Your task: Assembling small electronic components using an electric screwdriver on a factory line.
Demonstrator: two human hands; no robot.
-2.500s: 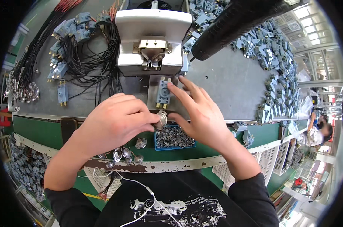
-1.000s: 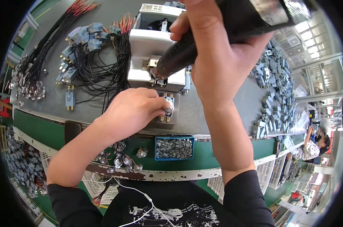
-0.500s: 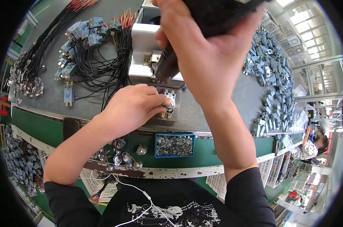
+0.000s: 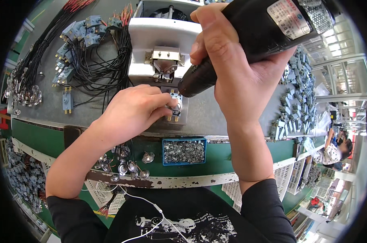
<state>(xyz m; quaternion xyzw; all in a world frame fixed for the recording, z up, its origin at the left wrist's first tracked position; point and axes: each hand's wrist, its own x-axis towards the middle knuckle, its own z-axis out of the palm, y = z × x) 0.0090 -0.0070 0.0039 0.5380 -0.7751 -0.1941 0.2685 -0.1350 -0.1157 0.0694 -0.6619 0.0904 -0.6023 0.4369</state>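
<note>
My right hand (image 4: 246,81) is wrapped round a black power screwdriver (image 4: 252,34), whose tip points down and left. That tip is beside the upper edge of a small switch-like part seated on a metal plate (image 4: 184,116). With thumb and forefinger, my left hand (image 4: 133,105) presses on a round silver metal piece (image 4: 178,106) lying on that part. My fingers cover some of it. Just behind stands a white machine (image 4: 140,46) with a metal feeder head (image 4: 166,60).
Wired grey switches (image 4: 67,100) and black cable bundles lie at left; a heap of loose switches (image 4: 292,109) lies at right. In front sits a blue tray (image 4: 164,154) of small metal pieces, beside round metal parts (image 4: 148,157). A person (image 4: 333,154) is at far right.
My right hand and the screwdriver have shifted right and down, with the tool tip moving off the machine's front. My left hand still presses the round metal piece.
</note>
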